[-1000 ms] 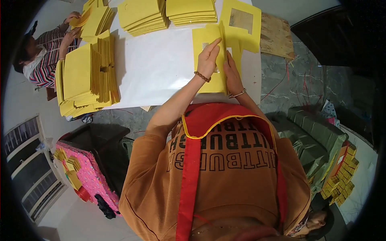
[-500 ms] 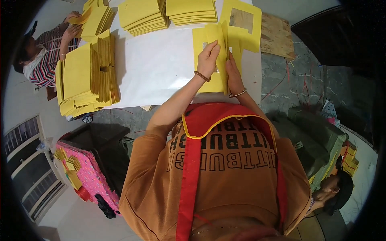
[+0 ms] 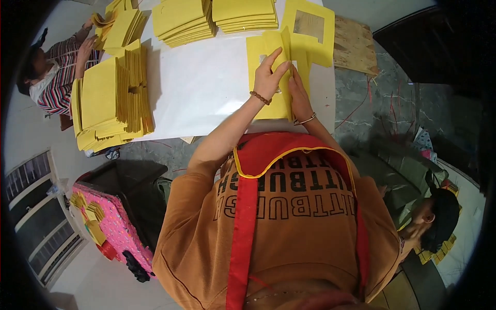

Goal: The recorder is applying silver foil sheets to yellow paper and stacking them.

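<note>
A folded yellow paper sheet [image 3: 281, 106] stands partly raised on the white table at its right front, with pale window patches on it. My left hand [image 3: 270, 77], a beaded bracelet at its wrist, lies over the left side of the sheet, with thumb and forefinger spread apart. Against the right side of the raised fold presses my right hand [image 3: 299, 96], its fingers straight and close together; its thumb is hidden. Just beyond lies another yellow sheet [image 3: 327, 39] with a rectangular window.
Stacks of yellow folded paper [image 3: 101, 95] stand at the table's left, with more stacks [image 3: 183, 18] along the far side. A co-worker [image 3: 57, 77] handles yellow paper at the far left. A plywood board [image 3: 355, 46] sits beyond the right edge. Another person [image 3: 436, 219] is at lower right.
My left thumb has spread away from the forefinger on the sheet; my right hand has barely shifted. The person at lower right has moved, and the far-left co-worker's hands have shifted.
</note>
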A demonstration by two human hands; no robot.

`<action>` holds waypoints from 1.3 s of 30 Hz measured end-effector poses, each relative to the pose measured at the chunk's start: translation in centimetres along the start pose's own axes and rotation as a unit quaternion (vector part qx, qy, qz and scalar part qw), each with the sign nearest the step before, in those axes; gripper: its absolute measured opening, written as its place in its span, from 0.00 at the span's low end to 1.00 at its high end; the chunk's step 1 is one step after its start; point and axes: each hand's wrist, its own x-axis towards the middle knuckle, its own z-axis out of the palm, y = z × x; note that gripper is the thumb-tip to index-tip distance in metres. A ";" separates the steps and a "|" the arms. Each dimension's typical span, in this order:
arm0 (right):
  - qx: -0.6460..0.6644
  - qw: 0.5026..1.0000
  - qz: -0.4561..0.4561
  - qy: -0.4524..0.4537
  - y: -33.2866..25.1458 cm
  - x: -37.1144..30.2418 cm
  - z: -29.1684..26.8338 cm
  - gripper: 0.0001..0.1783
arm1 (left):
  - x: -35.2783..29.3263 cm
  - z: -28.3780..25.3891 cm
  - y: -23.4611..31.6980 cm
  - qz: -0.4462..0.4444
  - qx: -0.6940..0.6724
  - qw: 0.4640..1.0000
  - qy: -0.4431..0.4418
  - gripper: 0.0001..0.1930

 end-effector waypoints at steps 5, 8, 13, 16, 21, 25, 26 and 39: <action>-0.034 0.999 0.002 -0.003 -0.4 -0.2 0.0 0.29 | 0.0 -0.2 0.0 0.003 0.035 0.999 -0.009 0.28; -0.011 1.000 0.016 -0.003 -0.5 -0.3 0.0 0.29 | -0.1 -0.1 0.4 0.008 0.028 1.000 -0.012 0.28; -0.009 1.000 0.016 -0.006 -0.5 -0.1 0.0 0.30 | -0.2 -0.4 -0.3 -0.001 0.016 1.000 -0.013 0.27; 0.001 1.000 0.012 -0.003 0.2 0.0 -0.3 0.30 | -0.2 -0.3 0.3 -0.043 0.002 0.999 -0.022 0.25; 0.045 0.999 0.017 -0.004 0.1 0.0 -0.1 0.30 | -0.2 -0.5 0.0 -0.037 -0.007 0.999 -0.012 0.22; 0.026 1.000 0.007 0.002 0.3 0.0 0.0 0.30 | -0.3 -0.1 -0.3 -0.022 -0.015 0.999 0.029 0.21; 0.011 1.000 0.004 0.003 0.5 0.1 0.0 0.30 | -0.3 -0.1 -0.6 0.039 0.000 0.998 0.053 0.21; -0.028 0.999 -0.013 0.007 0.1 -0.2 0.2 0.29 | -0.3 -0.2 0.1 0.000 0.023 1.000 -0.008 0.22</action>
